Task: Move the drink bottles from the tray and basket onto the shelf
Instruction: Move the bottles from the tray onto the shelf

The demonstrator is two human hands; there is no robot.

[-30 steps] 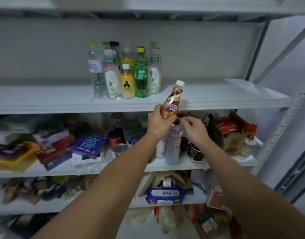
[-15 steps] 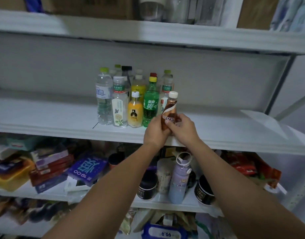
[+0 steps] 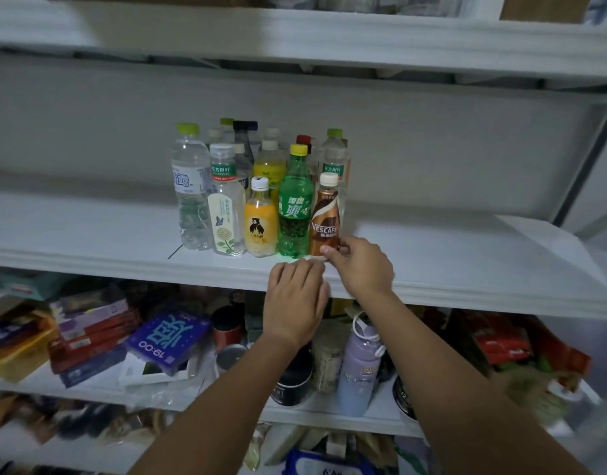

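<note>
A brown Nescafe coffee bottle with a white cap stands upright on the white shelf, at the right end of the front row of drink bottles. To its left are a green soda bottle, an orange juice bottle and clear water bottles, with several more bottles behind. My right hand pinches the base of the coffee bottle between thumb and fingers. My left hand hovers just below the shelf's front edge, fingers relaxed, holding nothing. No tray or basket is in view.
The shelf stretches bare to the left and right of the bottle group. Another shelf hangs above. The shelf below is crowded with boxes, a lilac flask, dark jars and snack packets.
The coffee bottle went from held in the air in both hands to standing on the shelf beside the green bottle. My left hand let go and dropped below the shelf edge.
</note>
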